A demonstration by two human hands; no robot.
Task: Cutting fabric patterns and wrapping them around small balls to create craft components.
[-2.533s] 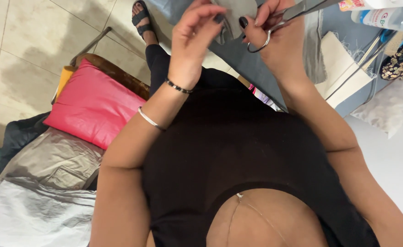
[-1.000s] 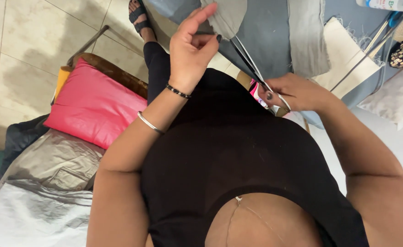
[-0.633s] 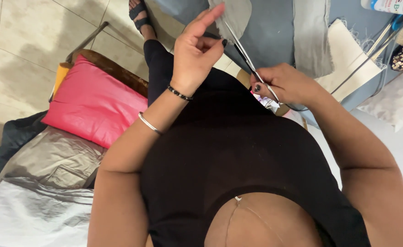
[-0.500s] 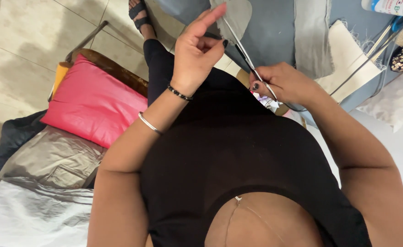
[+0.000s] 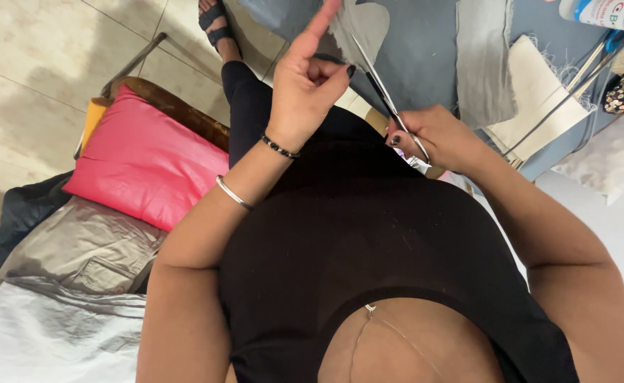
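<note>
Cutting was under way — the right hand (image 5: 443, 138) gripped the scissors (image 5: 386, 92), blades at the grey fabric piece (image 5: 365, 25). The left hand (image 5: 308, 85) pinched that piece just beyond its fingertips — the next snip called for steady tension.

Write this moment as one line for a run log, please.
left hand: holds grey fabric piece | right hand: grips scissors, blades at fabric | beside: pink cushion
</note>
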